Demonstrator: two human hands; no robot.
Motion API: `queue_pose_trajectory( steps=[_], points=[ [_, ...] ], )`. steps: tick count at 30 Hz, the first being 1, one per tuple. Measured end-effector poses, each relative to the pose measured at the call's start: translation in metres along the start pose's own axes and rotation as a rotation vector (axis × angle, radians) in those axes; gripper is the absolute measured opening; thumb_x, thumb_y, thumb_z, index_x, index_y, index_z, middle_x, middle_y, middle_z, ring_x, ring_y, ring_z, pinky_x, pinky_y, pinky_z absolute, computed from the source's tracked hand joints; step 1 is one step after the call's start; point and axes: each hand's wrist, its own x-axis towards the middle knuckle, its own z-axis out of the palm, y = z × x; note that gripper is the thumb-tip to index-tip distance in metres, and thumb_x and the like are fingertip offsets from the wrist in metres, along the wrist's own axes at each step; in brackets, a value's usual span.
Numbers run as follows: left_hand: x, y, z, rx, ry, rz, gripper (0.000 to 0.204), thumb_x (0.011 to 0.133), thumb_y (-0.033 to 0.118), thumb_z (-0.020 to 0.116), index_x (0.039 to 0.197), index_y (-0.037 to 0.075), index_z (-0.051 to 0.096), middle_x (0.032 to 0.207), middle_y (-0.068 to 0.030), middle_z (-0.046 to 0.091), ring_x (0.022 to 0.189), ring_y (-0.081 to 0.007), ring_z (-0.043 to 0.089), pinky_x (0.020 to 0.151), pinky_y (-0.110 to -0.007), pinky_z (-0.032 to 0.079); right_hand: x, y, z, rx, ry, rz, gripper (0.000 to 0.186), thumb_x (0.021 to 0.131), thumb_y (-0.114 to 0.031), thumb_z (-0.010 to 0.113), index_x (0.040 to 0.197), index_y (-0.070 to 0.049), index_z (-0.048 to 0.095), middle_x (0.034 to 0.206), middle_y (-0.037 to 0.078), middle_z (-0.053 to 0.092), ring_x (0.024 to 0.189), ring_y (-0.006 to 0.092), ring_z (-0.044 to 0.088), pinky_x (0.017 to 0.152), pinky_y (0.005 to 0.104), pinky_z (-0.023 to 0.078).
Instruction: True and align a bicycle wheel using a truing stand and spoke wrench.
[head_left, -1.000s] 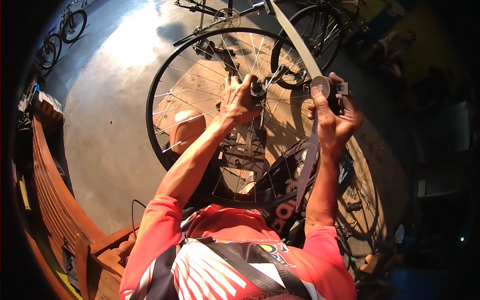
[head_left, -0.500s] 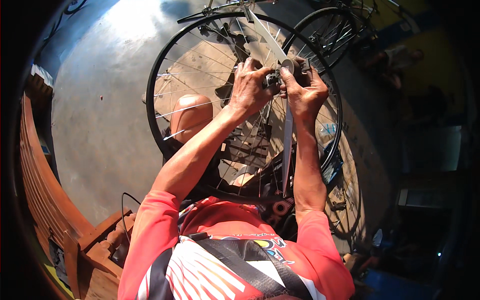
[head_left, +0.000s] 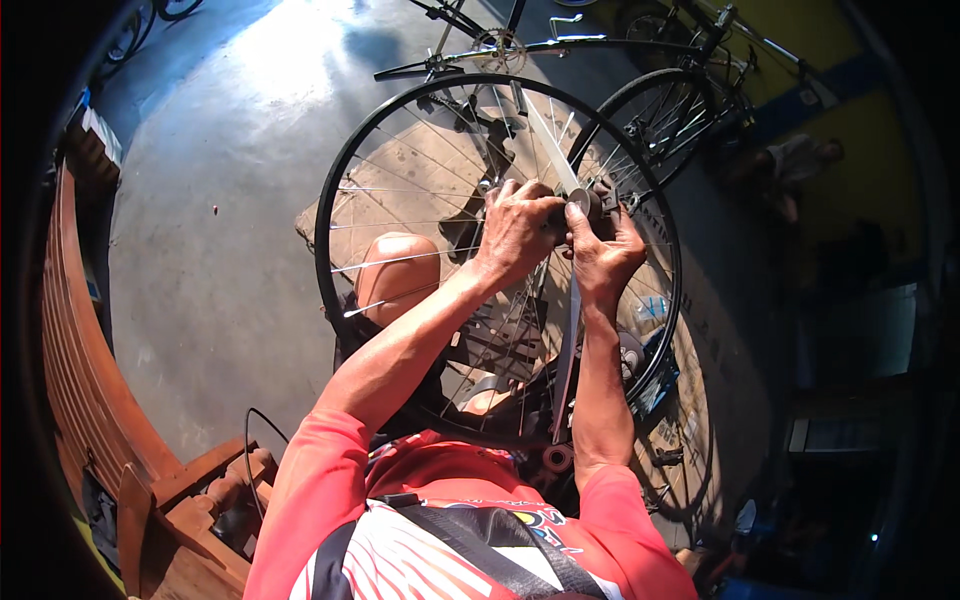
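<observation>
A spoked bicycle wheel (head_left: 333, 290) with a black tyre stands in front of me over my lap. Across its face runs a wheel dishing gauge (head_left: 548, 135), a pale flat bar bent at a round middle piece, its ends by the rim. My right hand (head_left: 608, 262) is closed at that middle, thumb pressed on the round piece and fingers behind, next to a dark part (head_left: 603, 197). My left hand (head_left: 520, 228) is closed just left of it, fingers curled at the wheel's centre; what they grip is hidden.
Beyond the wheel lies a bicycle frame with a chainring (head_left: 500, 48), and another wheel (head_left: 640, 110) stands at far right. Brown cardboard (head_left: 400, 150) lies on the grey floor. A wooden bench (head_left: 95, 340) runs along the left. A person (head_left: 795, 165) sits in shade at right.
The view has shifted, so wheel and hands appear lower, and more of the bicycle frame shows. My left fingers have closed in further toward the gauge's middle, covering the dark part seen there before.
</observation>
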Motion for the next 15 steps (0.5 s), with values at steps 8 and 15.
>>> queue_pose_trajectory(
  steps=[8, 15],
  points=[
    [0.0028, -0.0035, 0.0003, -0.069, 0.005, 0.003, 0.029, 0.074, 0.026, 0.079, 0.102, 0.017, 0.079, 0.111, -0.002, 0.07, 0.105, -0.0294, 0.059, 0.096, -0.047, 0.041, -0.0013, -0.0015, 0.0035, -0.028, 0.02, -0.068, 0.037, 0.083, -0.003, 0.08, 0.118, 0.004, 0.07, 0.1, 0.007, 0.076, 0.086, 0.0107, 0.07, 0.081, 0.0278, 0.057],
    [0.008, -0.004, -0.0038, 0.039, -0.069, -0.008, 0.029, 0.075, 0.015, 0.073, 0.104, 0.015, 0.079, 0.111, -0.0036, 0.069, 0.105, -0.0302, 0.06, 0.092, -0.043, 0.049, -0.0019, 0.001, 0.0037, -0.071, 0.021, -0.097, 0.038, 0.084, -0.006, 0.081, 0.119, 0.002, 0.071, 0.096, 0.009, 0.077, 0.085, 0.0129, 0.071, 0.079, 0.0288, 0.057]
  ],
)
